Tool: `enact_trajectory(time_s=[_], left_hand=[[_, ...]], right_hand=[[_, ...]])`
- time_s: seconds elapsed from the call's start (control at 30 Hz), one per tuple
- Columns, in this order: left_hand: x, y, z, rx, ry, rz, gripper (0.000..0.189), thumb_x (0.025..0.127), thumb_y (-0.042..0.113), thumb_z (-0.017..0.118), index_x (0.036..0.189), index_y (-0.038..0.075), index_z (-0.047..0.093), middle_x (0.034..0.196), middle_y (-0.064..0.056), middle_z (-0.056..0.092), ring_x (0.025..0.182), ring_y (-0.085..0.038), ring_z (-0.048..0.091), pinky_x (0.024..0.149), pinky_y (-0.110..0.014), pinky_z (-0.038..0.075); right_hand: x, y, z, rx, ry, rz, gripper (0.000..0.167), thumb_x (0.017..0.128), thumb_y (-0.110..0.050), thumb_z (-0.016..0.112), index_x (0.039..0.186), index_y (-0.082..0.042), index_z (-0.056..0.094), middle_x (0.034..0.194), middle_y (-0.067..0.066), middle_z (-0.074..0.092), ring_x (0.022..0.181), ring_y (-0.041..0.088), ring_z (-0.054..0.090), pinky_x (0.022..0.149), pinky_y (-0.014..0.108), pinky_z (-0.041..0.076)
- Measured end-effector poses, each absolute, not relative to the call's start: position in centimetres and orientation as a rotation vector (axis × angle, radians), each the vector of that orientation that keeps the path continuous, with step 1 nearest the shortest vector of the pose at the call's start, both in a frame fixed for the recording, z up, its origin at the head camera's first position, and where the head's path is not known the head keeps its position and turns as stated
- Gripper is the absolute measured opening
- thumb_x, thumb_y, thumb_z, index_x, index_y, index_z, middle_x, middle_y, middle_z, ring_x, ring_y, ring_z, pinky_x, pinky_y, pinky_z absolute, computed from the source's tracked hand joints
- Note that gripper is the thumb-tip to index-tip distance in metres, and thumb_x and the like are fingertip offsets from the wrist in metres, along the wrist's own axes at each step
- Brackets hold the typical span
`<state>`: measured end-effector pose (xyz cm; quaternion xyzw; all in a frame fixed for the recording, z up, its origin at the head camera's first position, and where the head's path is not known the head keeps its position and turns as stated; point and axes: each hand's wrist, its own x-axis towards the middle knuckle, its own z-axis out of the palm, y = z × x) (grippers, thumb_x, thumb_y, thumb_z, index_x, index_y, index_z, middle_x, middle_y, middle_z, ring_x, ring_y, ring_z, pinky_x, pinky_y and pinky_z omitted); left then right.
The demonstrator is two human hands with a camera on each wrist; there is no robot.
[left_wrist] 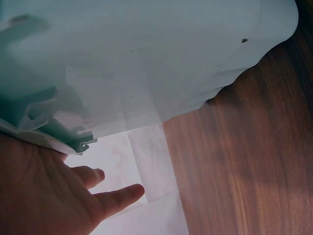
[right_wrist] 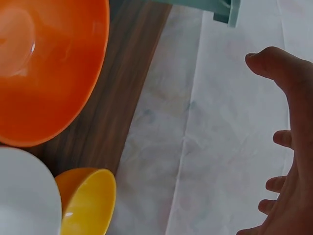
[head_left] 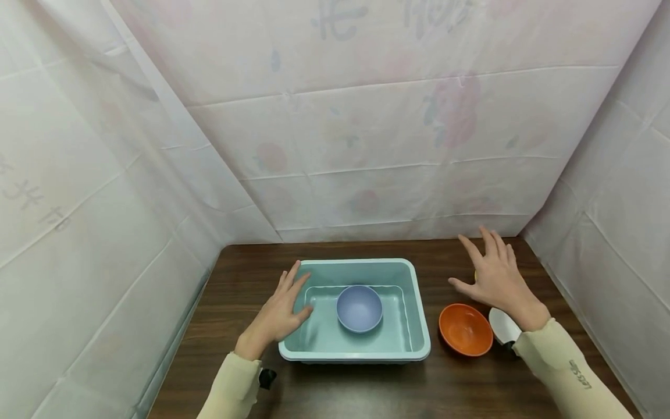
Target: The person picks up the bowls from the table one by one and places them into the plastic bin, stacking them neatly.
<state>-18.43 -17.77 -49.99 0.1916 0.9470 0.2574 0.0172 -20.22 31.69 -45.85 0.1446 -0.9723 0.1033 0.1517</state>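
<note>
1. Tub (head_left: 413,326) sits mid-desk, blue bowl (head_left: 359,307) inside; left hand (head_left: 280,311) rests on its left rim, fingers straight.
2. Right hand (head_left: 497,279) hovers spread over the yellow bowl (right_wrist: 88,203).
3. Lowered carelessly, it might knock the orange bowl (head_left: 464,329).

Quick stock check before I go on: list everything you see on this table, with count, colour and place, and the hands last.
tub: one, pale teal, middle of the table.
blue bowl: one, blue-grey, upright inside the tub.
orange bowl: one, orange, on the table right of the tub.
white bowl: one, white, right of the orange bowl, partly hidden by the right wrist.
yellow bowl: one, yellow, beside the white bowl; plain only in the right wrist view.
table: one, dark wood.
sheeting: white, faintly printed, walls on three sides.
left hand: fingers straight, at the tub's left rim.
right hand: fingers spread, above the table behind the bowls, holding nothing.
</note>
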Motion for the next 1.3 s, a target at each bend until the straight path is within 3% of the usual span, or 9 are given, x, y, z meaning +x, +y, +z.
enact_trajectory(time_s=[0.3,1.0,1.3], left_hand=[[-18.4,-17.8,-49.9,0.597,2.954,0.795,0.074,0.098,0.037,0.065,0.162,0.015,0.034,0.175,0.0,-0.003,0.158,-0.047,0.004,0.109,-0.074,0.037],[-18.3,-17.6,-50.0,0.606,2.963,0.806,0.074,0.098,0.036,0.066,0.162,0.014,0.035,0.175,-0.002,-0.001,0.158,-0.047,0.005,0.11,-0.073,0.036],[-18.4,-17.7,-50.2,0.607,2.964,0.807,0.074,0.097,0.031,0.067,0.162,0.014,0.035,0.175,-0.003,-0.001,0.157,-0.048,0.005,0.111,-0.072,0.035]], right_hand=[[-20.5,32.8,-46.6,0.37,-2.787,0.304,0.11,0.079,-0.056,0.081,0.163,-0.012,0.026,0.163,0.037,0.014,0.143,0.064,0.019,0.103,0.087,0.018],[-21.6,35.2,-46.8,0.233,-2.931,0.346,0.116,0.082,-0.064,0.075,0.164,-0.007,0.017,0.161,0.041,0.006,0.144,0.065,0.009,0.1,0.091,0.009],[-22.3,35.7,-47.5,0.169,-3.064,0.374,0.124,0.082,-0.072,0.07,0.166,-0.01,0.003,0.161,0.044,0.003,0.143,0.071,0.006,0.1,0.091,0.01]])
